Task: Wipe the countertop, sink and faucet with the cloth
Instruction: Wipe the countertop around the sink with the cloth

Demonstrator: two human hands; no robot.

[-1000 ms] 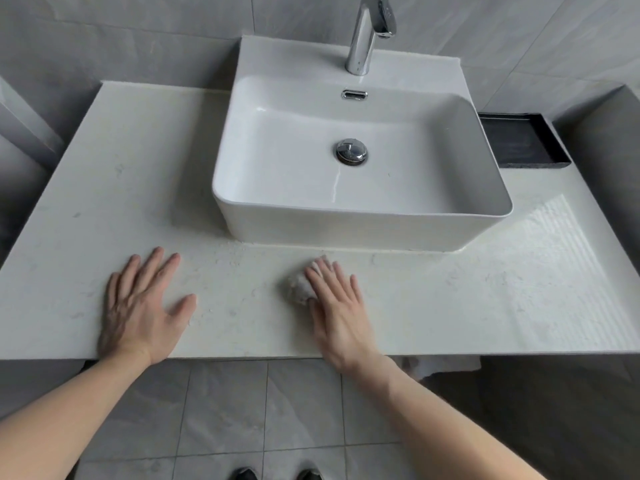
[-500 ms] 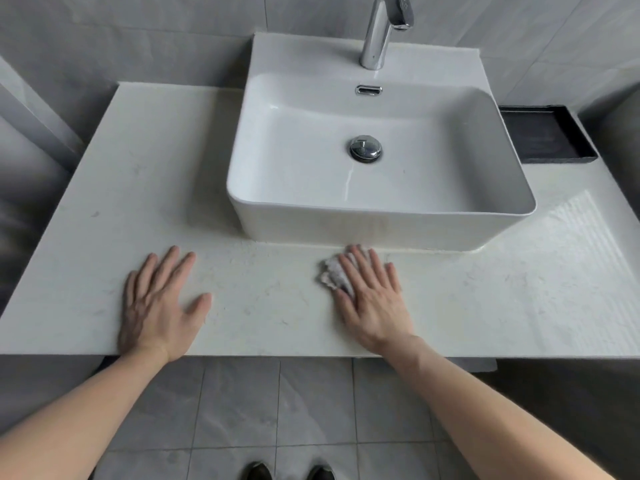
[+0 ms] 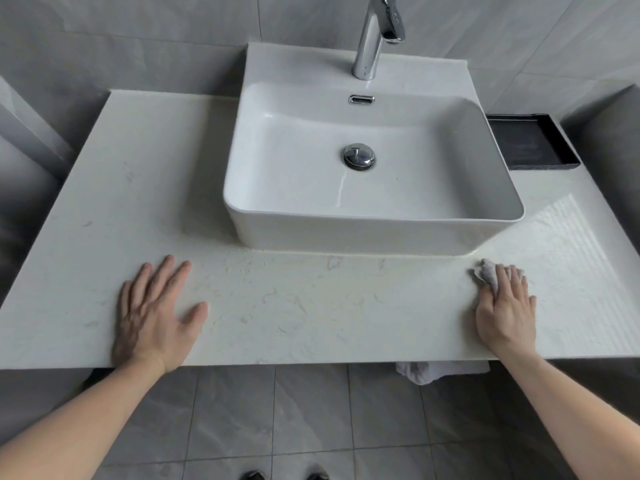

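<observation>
White marble-look countertop (image 3: 294,306) carries white vessel sink (image 3: 372,233), chrome faucet (image 3: 372,39) at its back. Left hand (image 3: 156,317) flat on counter front-left, fingers straight and spread, holding nothing. Right hand (image 3: 504,313) near front edge, just right of sink's front corner, fingers straight and close together, pressing crumpled grey cloth (image 3: 485,273) onto counter; cloth pokes out past fingertips. Black tray (image 3: 533,143) beside sink, right rear.

Left hand (image 3: 154,313) lies flat on the countertop (image 3: 311,306) at lower left; right hand (image 3: 504,308) presses a crumpled cloth (image 3: 485,273) at lower right, below the sink (image 3: 374,233) and faucet (image 3: 372,39)
</observation>
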